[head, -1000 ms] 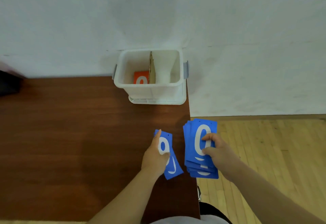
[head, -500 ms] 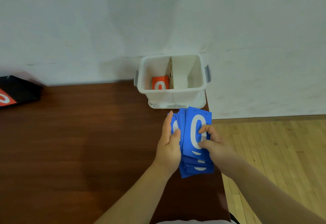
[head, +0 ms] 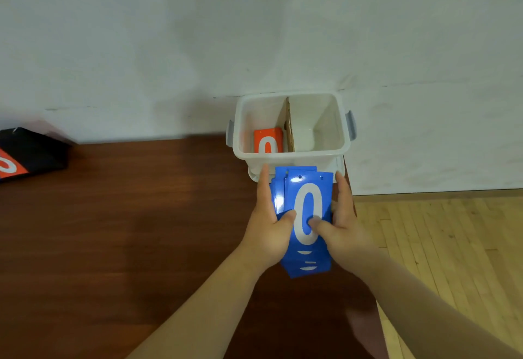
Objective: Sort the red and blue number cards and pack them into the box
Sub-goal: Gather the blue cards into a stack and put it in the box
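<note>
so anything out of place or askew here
The stack of blue number cards between left hand and right hand is fanned unevenly. A red card shows on a black object far left, outside the white plastic box.

Beneath and left of the left hand [head: 266, 228]: dark brown wooden tabletop [head: 127, 231]. Beyond both hands: plain white wall [head: 198, 33]. Right of the right hand [head: 345, 228]: pale wooden plank floor [head: 438, 245]. Well left of the left hand, at the frame edge: black soft object [head: 36, 149], possibly a bag, bearing a red-and-white patch.
</note>
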The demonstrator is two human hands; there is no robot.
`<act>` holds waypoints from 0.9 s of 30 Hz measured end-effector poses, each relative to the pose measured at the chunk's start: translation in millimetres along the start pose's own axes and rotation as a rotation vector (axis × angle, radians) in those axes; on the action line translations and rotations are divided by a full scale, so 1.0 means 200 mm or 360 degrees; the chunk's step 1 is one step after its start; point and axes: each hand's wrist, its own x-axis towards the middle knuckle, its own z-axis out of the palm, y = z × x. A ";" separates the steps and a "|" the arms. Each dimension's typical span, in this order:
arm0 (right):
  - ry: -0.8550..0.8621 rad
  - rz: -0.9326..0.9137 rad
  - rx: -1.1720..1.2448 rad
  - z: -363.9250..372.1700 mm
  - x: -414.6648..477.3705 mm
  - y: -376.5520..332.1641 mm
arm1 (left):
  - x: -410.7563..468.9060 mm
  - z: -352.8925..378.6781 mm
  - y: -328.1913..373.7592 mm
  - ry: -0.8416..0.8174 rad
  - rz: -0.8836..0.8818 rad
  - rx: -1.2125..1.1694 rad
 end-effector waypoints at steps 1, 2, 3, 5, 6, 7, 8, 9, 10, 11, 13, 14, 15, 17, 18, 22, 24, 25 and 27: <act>0.0060 0.0003 0.0088 0.00 0.03 0.01 | 0.01 0.00 0.00 -0.0031 0.0023 0.0041; 0.0101 -0.0006 0.0129 0.00 0.06 0.01 | 0.03 0.01 0.00 -0.0050 0.0046 0.0074; 0.0120 -0.0037 0.0120 -0.01 0.09 0.01 | 0.05 0.01 0.00 -0.0057 0.0076 0.0093; 0.0119 -0.0110 0.0033 -0.01 0.14 0.01 | 0.09 0.03 -0.02 -0.0051 0.0142 0.0113; 0.0112 -0.0143 -0.0011 -0.01 0.16 0.02 | 0.11 0.04 -0.03 -0.0033 0.0167 0.0123; 0.0114 -0.0192 -0.0047 -0.01 0.19 0.05 | 0.14 0.05 -0.04 -0.0008 0.0193 0.0114; 0.0122 -0.0245 -0.0085 -0.01 0.22 0.07 | 0.17 0.06 -0.06 0.0025 0.0217 0.0095; 0.0133 -0.0305 -0.0127 0.00 0.24 0.10 | 0.20 0.07 -0.08 0.0051 0.0244 0.0079; 0.0152 -0.0373 -0.0171 0.00 0.26 0.12 | 0.23 0.08 -0.11 0.0076 0.0282 0.0069; 0.0176 -0.0455 -0.0212 0.01 0.29 0.15 | 0.25 0.09 -0.14 0.0099 0.0334 0.0069; 0.0239 -0.0576 -0.0248 0.02 0.32 0.22 | 0.29 0.11 -0.23 0.0128 0.0439 0.0116; 0.0273 -0.0633 -0.0246 0.04 0.34 0.26 | 0.29 0.11 -0.27 0.0167 0.0486 0.0145; 0.0302 -0.0689 -0.0244 0.05 0.35 0.30 | 0.29 0.12 -0.32 0.0220 0.0539 0.0151; 0.0311 -0.0734 -0.0249 0.08 0.37 0.37 | 0.29 0.14 -0.40 0.0333 0.0646 0.0071; 0.0313 -0.0749 -0.0240 0.10 0.37 0.41 | 0.29 0.16 -0.44 0.0379 0.0693 0.0004; 0.0364 -0.0831 -0.0114 0.14 0.39 0.46 | 0.30 0.18 -0.47 0.0488 0.0768 -0.0282; 0.0422 -0.0878 -0.0093 0.15 0.41 0.46 | 0.32 0.18 -0.43 0.0541 0.0720 -0.0394; 0.0438 -0.0892 -0.0094 0.15 0.43 0.45 | 0.33 0.18 -0.42 0.0555 0.0699 -0.0428; 0.0419 -0.0909 -0.0075 0.15 0.47 0.44 | 0.35 0.18 -0.39 0.0568 0.0695 -0.0419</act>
